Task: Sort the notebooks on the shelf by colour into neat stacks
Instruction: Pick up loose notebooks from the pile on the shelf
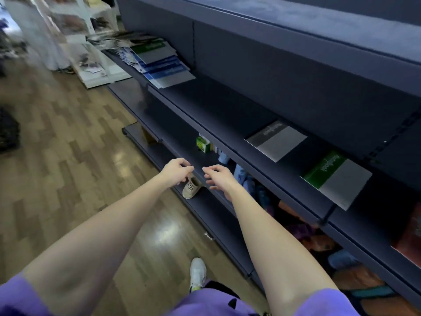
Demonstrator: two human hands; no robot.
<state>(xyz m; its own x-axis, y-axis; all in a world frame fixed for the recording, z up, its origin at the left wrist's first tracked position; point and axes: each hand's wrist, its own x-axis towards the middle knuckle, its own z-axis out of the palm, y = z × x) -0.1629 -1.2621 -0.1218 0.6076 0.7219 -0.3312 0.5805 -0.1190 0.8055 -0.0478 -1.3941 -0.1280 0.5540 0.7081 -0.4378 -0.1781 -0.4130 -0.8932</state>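
On shelf (227,106): sorting partly done, both hands empty.
Far left, mixed pile (159,62) of blue, grey and green notebooks lies fanned and untidy, apparently unsorted. Near right, grey notebook (276,140) and green notebook (337,179) lie apart, each alone, likely stack starts. Left hand (176,171) and right hand (217,177) hover in front of shelf edge, fingers loosely curled, gripping nothing.

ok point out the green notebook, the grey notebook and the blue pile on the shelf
green notebook (323,171), head view, on its green band
grey notebook (279,142), head view, cover centre
blue pile (164,68), head view, on a blue cover
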